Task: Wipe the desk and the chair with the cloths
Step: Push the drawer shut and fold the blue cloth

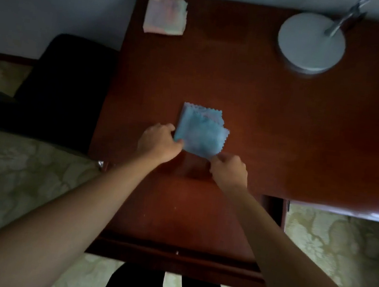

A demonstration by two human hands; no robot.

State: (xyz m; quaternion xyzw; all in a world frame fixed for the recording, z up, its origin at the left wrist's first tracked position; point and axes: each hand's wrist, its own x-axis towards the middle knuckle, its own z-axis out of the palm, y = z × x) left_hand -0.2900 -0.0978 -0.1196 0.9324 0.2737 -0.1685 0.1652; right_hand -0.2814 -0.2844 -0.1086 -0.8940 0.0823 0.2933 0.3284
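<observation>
A folded blue cloth (200, 130) with zigzag edges lies near the middle of the reddish-brown wooden desk (270, 120). My left hand (160, 143) pinches its near left corner. My right hand (228, 169) pinches its near right corner with curled fingers. A second folded cloth (165, 16), pale pink and white, lies flat at the desk's far left corner, away from both hands. A dark chair (57, 84) stands to the left of the desk, against its side.
A round grey lamp base (312, 42) with a metal stem stands at the desk's far right. A white wall runs behind the desk. Pale patterned carpet (12, 181) covers the floor on both sides. My dark-clad legs show below the desk's front edge.
</observation>
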